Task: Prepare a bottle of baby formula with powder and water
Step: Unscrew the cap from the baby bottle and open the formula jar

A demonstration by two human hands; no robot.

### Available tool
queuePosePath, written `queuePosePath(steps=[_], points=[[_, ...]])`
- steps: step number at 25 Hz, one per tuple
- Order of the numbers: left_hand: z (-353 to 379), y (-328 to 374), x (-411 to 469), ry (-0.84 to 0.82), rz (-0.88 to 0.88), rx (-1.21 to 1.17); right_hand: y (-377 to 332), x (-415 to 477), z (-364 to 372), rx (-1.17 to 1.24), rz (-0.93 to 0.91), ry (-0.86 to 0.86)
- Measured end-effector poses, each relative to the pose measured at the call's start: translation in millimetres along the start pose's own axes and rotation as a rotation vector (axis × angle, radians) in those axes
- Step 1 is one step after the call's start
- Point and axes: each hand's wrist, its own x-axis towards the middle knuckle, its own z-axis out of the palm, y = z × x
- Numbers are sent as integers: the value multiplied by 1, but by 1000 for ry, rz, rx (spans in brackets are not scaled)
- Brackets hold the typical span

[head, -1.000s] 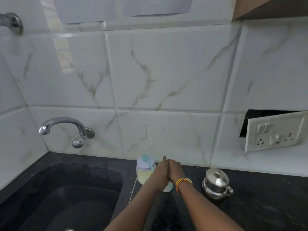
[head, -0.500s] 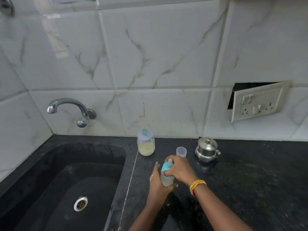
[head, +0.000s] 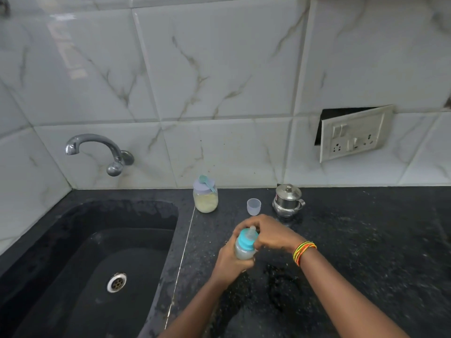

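Left hand (head: 229, 262), right hand (head: 271, 234) grip one bottle (head: 244, 251) (teal collar (head: 245, 241)); one jar (head: 205, 201).

On the counter (head: 353, 240), the sink (head: 97, 252) lies left; jar (head: 205, 200), cup (head: 253, 206) and pot (head: 288, 201) line the wall, the bottle (head: 244, 245) before them.

A black sink (head: 136, 240) with a steel drain (head: 116, 282) lay at eight o'clock, a chrome tap (head: 97, 147) at ten, and a tilted socket plate (head: 353, 135) on the tiled wall (head: 219, 69) at two.
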Motion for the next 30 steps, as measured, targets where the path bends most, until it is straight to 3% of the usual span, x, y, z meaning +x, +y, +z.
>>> queuePosePath(steps=[2,4,7,9,13,15,18,24,28,30], points=[[0,3,1,21,30,25,1,-2,-3,83,-9,-60],[0,7,0,38,43,13,-1,-2,-3,83,59,9],[3,12,-2,40,31,-13,-10,3,7,-296,263,216],[4,11,-3,36,28,-18,-15,6,14,-473,270,197],[0,6,-5,44,11,-6,-20,5,3,-333,54,-48],[-1,5,-5,51,14,-7,-20,2,3,-315,109,25],[3,3,-5,57,-17,-16,-23,2,14,-512,313,191],[5,5,-12,45,17,-27,-24,0,7,-375,126,-84],[8,5,-11,27,19,-76,-20,-2,17,-494,267,139],[9,4,-12,23,22,-76,-19,-2,15,-449,200,138]])
